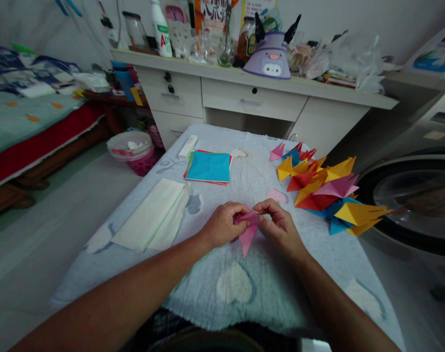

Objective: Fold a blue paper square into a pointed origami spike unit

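A pink folded paper (248, 240) is held over the near middle of the cloth-covered table, one point of it hanging toward me. My left hand (223, 224) is closed on its left side, thumb on top. The fingers of my right hand (278, 224) pinch its upper right corner. To the right lie several finished-looking folded paper pieces (320, 188) in yellow, red, blue and pink, overlapping in a row. Beyond my hands sits a stack of square paper sheets (209, 166), a creased blue one uppermost.
On the table's left are a folded pale cloth or tissue (151, 213) and a small white box (188, 146). A pink bin (136, 151) stands on the floor at left. A white desk (252, 93) with cluttered top is behind; a washing machine (413, 195) is at right.
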Demonstrator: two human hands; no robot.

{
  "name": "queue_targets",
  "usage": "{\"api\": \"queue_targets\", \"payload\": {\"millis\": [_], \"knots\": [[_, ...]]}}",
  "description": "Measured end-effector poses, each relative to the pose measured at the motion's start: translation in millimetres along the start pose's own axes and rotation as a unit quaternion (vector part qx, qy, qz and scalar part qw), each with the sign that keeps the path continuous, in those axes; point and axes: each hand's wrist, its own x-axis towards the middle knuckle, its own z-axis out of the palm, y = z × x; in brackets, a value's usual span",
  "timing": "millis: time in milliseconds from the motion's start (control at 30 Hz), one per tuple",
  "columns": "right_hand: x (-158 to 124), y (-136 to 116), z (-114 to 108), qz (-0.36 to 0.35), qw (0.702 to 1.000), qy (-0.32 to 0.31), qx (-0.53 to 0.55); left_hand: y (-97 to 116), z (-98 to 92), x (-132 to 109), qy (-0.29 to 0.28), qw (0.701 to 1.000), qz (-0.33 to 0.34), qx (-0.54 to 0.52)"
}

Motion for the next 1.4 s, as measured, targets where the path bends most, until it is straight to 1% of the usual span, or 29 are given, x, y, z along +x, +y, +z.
{"api": "queue_targets", "payload": {"millis": [133, 233, 367, 433, 567, 633, 700, 833, 967, 1033, 1100, 1133, 1267, 1333, 1400], "knots": [[0, -1, 2, -0.027, 0.999, 0.009, -0.025, 2, 0.0, 1, 0.001, 1.000, 0.016, 0.019], [1, 1, 0, -0.047, 0.998, 0.018, -0.033, 2, -1.3, 1, 0.000, 0.998, 0.040, 0.046], [1, 1, -3, -0.060, 0.997, 0.032, -0.030, 0, -5.3, 1, 0.038, 0.998, 0.051, 0.026], [0, 1, -4, -0.054, 0.998, 0.030, -0.024, -3, -8.0, 1, 0.043, 0.998, 0.045, 0.006], [-1, 5, -4, -0.015, 0.999, 0.039, -0.003, -7, -13.3, 2, 0.013, 0.999, 0.032, -0.027], [0, 8, -3, -0.004, 0.999, 0.036, -0.025, -8, -15.1, 3, 0.008, 0.998, 0.020, -0.056], [1, 11, -2, -0.020, 0.997, 0.023, -0.075, -9, -15.9, 3, 0.015, 0.995, 0.005, -0.094], [3, 13, 1, -0.088, 0.982, -0.022, -0.168, -10, -14.2, 4, 0.027, 0.986, -0.019, -0.161], [4, 16, 2, -0.112, 0.972, -0.067, -0.197, -10, -10.1, 4, 0.029, 0.972, -0.095, -0.212], [4, 18, 3, -0.111, 0.970, -0.077, -0.202, -10, -8.8, 3, 0.047, 0.966, -0.116, -0.226], [4, 20, 3, -0.104, 0.971, -0.069, -0.204, -10, -8.5, 3, 0.066, 0.967, -0.107, -0.223], [4, 21, 4, -0.102, 0.972, -0.061, -0.202, -9, -8.6, 2, 0.067, 0.968, -0.100, -0.221], [3, 21, 7, -0.133, 0.971, -0.047, -0.191, -9, -8.8, 1, 0.036, 0.969, -0.083, -0.229], [3, 20, 9, -0.156, 0.966, -0.055, -0.200, -9, -8.5, 0, 0.024, 0.971, -0.082, -0.225], [3, 19, 11, -0.178, 0.959, -0.049, -0.213, -9, -8.6, 0, 0.016, 0.971, -0.086, -0.222]]}}
